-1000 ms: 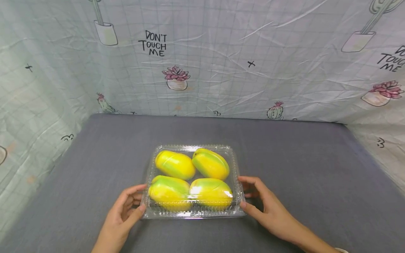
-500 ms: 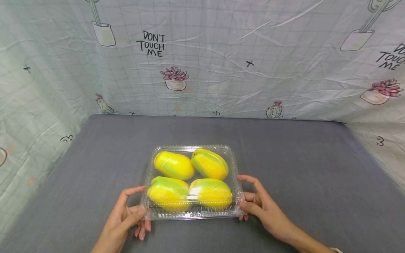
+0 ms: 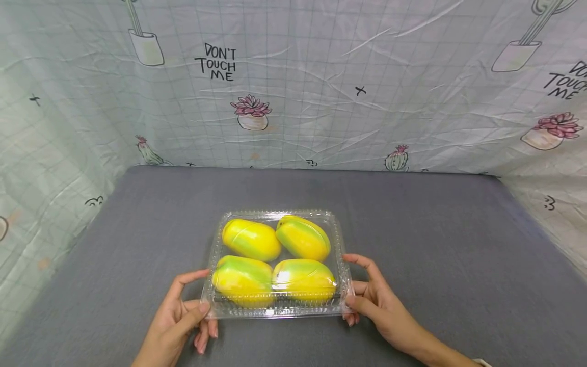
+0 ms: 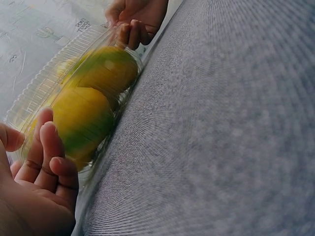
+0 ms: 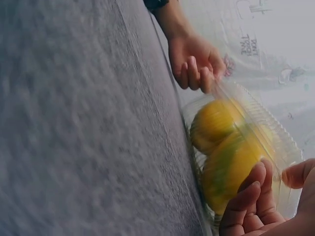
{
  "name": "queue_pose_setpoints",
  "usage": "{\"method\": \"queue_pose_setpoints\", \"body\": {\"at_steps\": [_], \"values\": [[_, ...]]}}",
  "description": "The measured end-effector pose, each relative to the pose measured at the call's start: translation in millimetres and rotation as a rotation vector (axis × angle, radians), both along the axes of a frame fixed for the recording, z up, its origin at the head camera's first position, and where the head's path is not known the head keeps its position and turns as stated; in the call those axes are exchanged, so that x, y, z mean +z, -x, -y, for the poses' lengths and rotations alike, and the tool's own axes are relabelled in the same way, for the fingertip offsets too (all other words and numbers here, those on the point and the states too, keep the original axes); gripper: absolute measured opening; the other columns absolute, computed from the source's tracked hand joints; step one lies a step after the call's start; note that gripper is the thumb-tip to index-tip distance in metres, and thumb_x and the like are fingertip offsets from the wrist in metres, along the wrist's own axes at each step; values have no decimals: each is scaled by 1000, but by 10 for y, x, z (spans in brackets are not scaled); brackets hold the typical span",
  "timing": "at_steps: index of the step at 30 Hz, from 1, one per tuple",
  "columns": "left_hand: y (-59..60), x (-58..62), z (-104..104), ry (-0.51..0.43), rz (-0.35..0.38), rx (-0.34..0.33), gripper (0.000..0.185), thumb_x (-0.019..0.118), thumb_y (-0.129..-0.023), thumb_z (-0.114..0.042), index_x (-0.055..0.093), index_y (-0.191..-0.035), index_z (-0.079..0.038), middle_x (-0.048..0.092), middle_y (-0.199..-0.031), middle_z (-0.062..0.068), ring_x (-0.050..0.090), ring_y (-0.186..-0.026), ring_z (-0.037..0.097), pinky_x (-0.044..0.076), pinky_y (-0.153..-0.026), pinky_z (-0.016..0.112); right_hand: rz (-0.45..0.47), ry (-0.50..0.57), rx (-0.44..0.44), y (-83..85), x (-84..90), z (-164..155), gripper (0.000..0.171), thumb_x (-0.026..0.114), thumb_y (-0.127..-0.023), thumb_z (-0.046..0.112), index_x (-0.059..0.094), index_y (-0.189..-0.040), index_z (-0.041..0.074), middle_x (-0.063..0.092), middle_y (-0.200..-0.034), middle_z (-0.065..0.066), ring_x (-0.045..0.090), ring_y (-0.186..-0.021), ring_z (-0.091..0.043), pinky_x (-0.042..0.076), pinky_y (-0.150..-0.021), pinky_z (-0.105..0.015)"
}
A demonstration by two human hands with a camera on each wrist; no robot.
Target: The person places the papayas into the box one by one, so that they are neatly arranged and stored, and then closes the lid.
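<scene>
Here the left hand (image 3: 176, 322) grips the near left corner of a clear plastic box (image 3: 340, 239), thumb on the lid and fingers curled beneath. The right hand (image 3: 378, 300) grips the near right corner the same way. The box sits on a grey cloth (image 3: 435, 239) and holds four yellow-green mangoes (image 3: 250, 238). Behind hangs a cactus-printed sheet (image 3: 321, 76).

Box (image 3: 340, 239): clear thin plastic, glossy, ribbed along the rim, catching glare near the front edge. Fruits (image 3: 251, 239) inside: smooth, slightly shiny yellow-green skin. Tabletop (image 3: 440, 239): grey woven cloth, matt, with fine grain in the wrist views; backdrop (image 3: 321, 76): thin creased printed sheet, faint sheen, cloth or plastic unclear.
</scene>
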State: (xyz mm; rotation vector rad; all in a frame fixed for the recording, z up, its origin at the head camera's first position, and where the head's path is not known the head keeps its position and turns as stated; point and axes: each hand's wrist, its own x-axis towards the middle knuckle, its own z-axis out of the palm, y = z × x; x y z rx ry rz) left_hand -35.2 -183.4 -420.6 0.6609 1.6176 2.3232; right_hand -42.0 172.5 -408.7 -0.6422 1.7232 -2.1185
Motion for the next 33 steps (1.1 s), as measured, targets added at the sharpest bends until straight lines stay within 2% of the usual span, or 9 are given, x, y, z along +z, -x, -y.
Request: {"method": "queue_pose_setpoints", "body": {"at_steps": [7,12,19,23,28,33], "values": [[6,-17,-7,-80,12,-34,49,23,-91,14,13,-135,-3,51,-62,23,32,-39,36,32,-31,42,-2,-2,-33,-16,-14,30,60,39,-90,-9,6,-137,8,53,-75,-19,55,-64,-18,49,-52,-31],[2,-21,-9,-121,27,-54,49,22,-91,14,13,-135,-4,47,-60,23,26,-37,32,23,-28,42,-1,6,-44,-16,-21,37,62,41,-88,-10,6,-137,7,53,-76,-21,55,-64,-14,48,-50,-28],[-5,-22,-20,-109,41,-38,48,23,-92,12,14,-134,-6,38,-58,23,20,-36,27,15,-27,38,-4,-7,-63,-26,-21,46,63,42,-88,-10,7,-137,7,50,-74,-28,52,-60,-19,47,-48,-28],[-13,-18,-29,-96,52,-17,47,25,-92,12,16,-134,-7,37,-58,22,18,-37,26,13,-28,36,-4,-4,-69,-31,-23,47,63,42,-88,-11,7,-137,7,51,-74,-25,52,-60,-17,46,-48,-27],[-20,-20,-32,-91,61,-3,48,26,-91,12,17,-134,-8,38,-57,20,17,-37,24,12,-29,34,-10,-1,-72,-31,-23,48,63,41,-88,-11,6,-137,7,53,-75,-18,48,-57,-26,46,-47,-27],[-11,-45,-35,-140,70,-21,47,25,-91,13,17,-133,-8,40,-58,18,16,-38,22,9,-30,32,-16,4,-72,-28,-22,51,63,41,-87,-12,6,-137,6,53,-74,-16,43,-56,-34,46,-47,-27]]}}
